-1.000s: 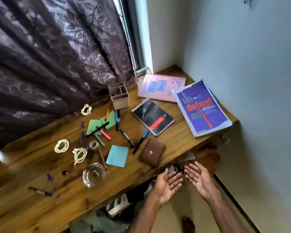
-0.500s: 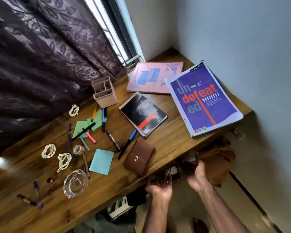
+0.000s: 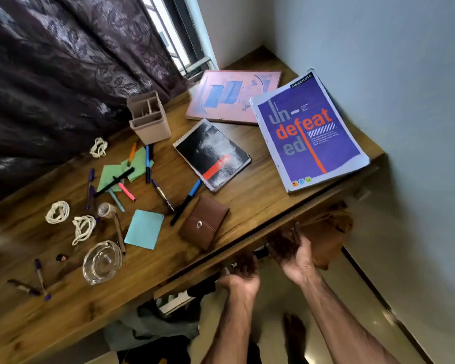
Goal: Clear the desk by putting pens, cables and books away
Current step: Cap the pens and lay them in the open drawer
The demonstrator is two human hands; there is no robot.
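Wooden tabletop [image 3: 260,200] filled the frame's centre. Purple book [image 3: 310,132] lay at right, with pink book [image 3: 231,98] at upper centre and black notepad [image 3: 212,155] mid-frame. White cables [image 3: 57,212] and pens [image 3: 185,203] were scattered at left. Below the front edge, right hand [image 3: 296,252] lay palm-up, its grip slack and empty. Left hand [image 3: 243,275] was shadowed, its grip unreadable.

Single view, head-worn, wide-angle. Desk [image 3: 260,195] seen from above, from its front edge; gaze pitched steeply down and forward toward corner between curtain [image 3: 63,74] and wall [image 3: 392,74]. Frame rolled: desk front edge runs diagonally, lower left to upper right. Desk top held at close range, filling left and middle. Forearms enter from bottom border; left hand [image 3: 243,274] and right hand [image 3: 294,248] caught at desk front edge, floor [image 3: 271,295] seen below.
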